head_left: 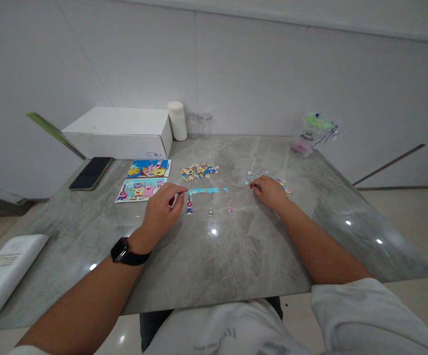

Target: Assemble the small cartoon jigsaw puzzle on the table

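An L-shaped strip of joined jigsaw pieces (204, 190) lies mid-table, light blue along the top with a red and dark blue leg. At its upper left corner, my left hand (164, 204) has thumb and forefinger drawn together, tips at the strip's edge; anything between them is too small to make out. My right hand (271, 192) is over a scatter of loose puzzle pieces (248, 176), pinching a small reddish piece (251, 186); its palm hides part of the scatter. Single pieces lie near the strip: one light blue piece (225, 190), two pieces (211, 212) below.
A heap of puzzle pieces (199, 171) sits behind the strip. Two cartoon picture cards (140, 191) and a phone (91, 173) lie left. Behind stand a white box (117, 133), a white bottle (177, 122) and two clear jars (205, 126). A plastic bag (313, 135) rests back right; a white device (7, 271) front left.
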### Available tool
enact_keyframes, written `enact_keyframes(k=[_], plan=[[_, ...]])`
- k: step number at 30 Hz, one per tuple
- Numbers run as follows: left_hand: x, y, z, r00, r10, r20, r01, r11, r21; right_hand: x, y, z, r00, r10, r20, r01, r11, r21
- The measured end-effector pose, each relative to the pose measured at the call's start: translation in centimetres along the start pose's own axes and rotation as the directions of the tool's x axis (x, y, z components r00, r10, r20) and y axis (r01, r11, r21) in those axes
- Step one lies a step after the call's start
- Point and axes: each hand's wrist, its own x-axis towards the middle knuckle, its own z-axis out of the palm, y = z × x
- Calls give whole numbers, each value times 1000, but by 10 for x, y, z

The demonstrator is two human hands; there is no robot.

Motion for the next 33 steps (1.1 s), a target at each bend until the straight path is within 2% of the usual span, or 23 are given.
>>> enact_keyframes(k=[6,12,20,23,26,29,33], plan=[[-2,-1,-1,993,70,-93,-74,996,-40,-4,8,0,996,-94,-4,94,995,35],[-2,1,-2,993,88,-83,-92,995,-49,-5,20,-3,981,-194,22,190,974,121],[-4,4,2,991,115,-74,-120,990,-75,-4,21,0,988,-146,42,120,920,374],[-5,3,4,992,113,-52,-118,989,-92,-4,10,-1,993,-117,6,99,862,498],[-6,4,7,994,105,-38,-109,987,-115,-2,-9,-4,991,-127,-45,127,776,617],[-6,4,9,996,91,-9,-92,988,-122,1,-35,-9,984,-140,-108,175,692,701],[-6,3,11,995,97,24,-93,988,-119,8,-73,-17,972,-125,-198,232,629,742]])
